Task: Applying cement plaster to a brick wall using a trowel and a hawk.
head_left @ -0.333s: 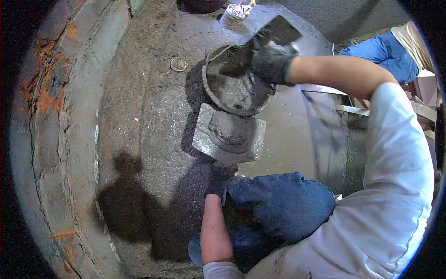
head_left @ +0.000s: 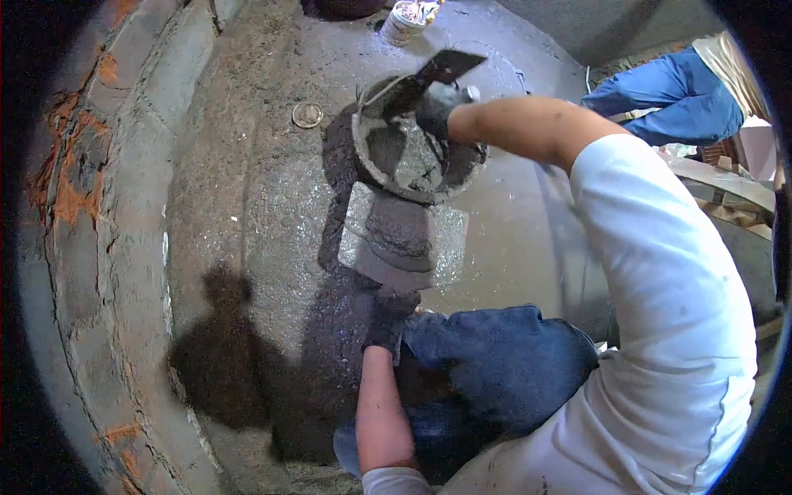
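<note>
My right hand (head_left: 437, 110), in a grey glove, is closed round the handle of a plastering trowel (head_left: 448, 68) over the far side of a round mortar tub (head_left: 429, 196). The trowel's dark flat blade is tilted, its lower part reaching inside the rim. Wet grey mortar (head_left: 419, 161) lies in the tub. Just on the near side is a flat square hawk (head_left: 450, 239) bearing a heap of mortar (head_left: 398, 235). My left hand (head_left: 386, 318), in a dark glove, grips the hawk at its near edge; shadow hides most of its fingers.
A small bucket (head_left: 404, 25) with things in it stands beyond the tub, beside a dark container (head_left: 345, 7). A round lid-like ring (head_left: 308, 115) lies on the wet floor. Rough brick wall (head_left: 82, 190) runs along the left. Another person in blue trousers (head_left: 672, 91) is at the far right.
My right hand and the trowel have moved left over the tub, and the blade has turned more edge-on. The hawk and my left hand have stayed nearly in place.
</note>
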Demonstrator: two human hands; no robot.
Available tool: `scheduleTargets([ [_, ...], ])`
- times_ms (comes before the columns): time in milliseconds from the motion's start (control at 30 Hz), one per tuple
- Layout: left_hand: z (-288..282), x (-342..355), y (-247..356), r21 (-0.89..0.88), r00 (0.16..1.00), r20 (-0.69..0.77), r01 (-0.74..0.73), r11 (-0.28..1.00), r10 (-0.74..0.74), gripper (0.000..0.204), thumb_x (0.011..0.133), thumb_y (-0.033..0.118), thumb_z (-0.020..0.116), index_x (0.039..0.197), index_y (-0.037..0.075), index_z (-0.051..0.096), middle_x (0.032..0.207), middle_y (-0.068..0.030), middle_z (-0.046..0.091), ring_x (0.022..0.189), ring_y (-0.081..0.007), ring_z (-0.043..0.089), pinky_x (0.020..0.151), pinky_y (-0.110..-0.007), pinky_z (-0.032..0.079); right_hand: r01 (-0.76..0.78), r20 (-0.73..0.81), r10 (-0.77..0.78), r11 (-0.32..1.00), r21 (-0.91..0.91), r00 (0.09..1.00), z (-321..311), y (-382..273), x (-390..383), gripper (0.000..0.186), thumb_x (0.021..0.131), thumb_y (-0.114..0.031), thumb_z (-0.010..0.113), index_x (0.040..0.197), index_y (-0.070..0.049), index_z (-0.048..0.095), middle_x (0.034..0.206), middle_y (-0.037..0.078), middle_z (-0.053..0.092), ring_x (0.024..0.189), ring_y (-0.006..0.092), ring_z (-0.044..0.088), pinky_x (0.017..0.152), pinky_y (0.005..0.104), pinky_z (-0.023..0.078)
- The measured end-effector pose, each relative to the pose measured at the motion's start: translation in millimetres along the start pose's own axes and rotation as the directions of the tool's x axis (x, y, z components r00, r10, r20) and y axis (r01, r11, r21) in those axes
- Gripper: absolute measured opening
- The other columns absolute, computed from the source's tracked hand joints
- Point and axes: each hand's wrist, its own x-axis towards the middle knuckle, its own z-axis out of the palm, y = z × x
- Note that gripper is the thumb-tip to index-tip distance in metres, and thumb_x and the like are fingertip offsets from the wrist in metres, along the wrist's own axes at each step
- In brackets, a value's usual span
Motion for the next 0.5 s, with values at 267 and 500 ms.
scheduleTargets([
  [267,1.5,28.7,8.4,-0.154,0.987,0.139,0.098,0.983,-0.076,0.017,0.070,0.022,0.058,0.075,0.008,0.066,0.072,-0.0076,0.063,0.067,-0.0213,0.059,0.067,-0.034,0.046,0.275,0.804,-0.052,0.951,-0.140,0.592,38.6,-1.5,-18.7,0.031,0.073,-0.027,0.062,0.101,-0.017,0.065,0.105,0.000,0.060,0.098,0.0171,0.056,0.077,0.0306,0.044],
  [500,12.5,-20.2,-38.6,-0.034,0.973,0.111,0.209,0.977,-0.204,0.019,0.075,0.027,0.054,0.076,0.012,0.066,0.076,-0.0109,0.062,0.074,-0.0273,0.058,0.070,-0.039,0.044,-0.219,0.758,-0.396,0.795,0.565,0.518,-106.4,-31.3,14.8,0.038,0.073,-0.030,0.063,0.108,-0.015,0.061,0.104,0.006,0.060,0.089,0.0188,0.057,0.077,0.0322,0.045],
])
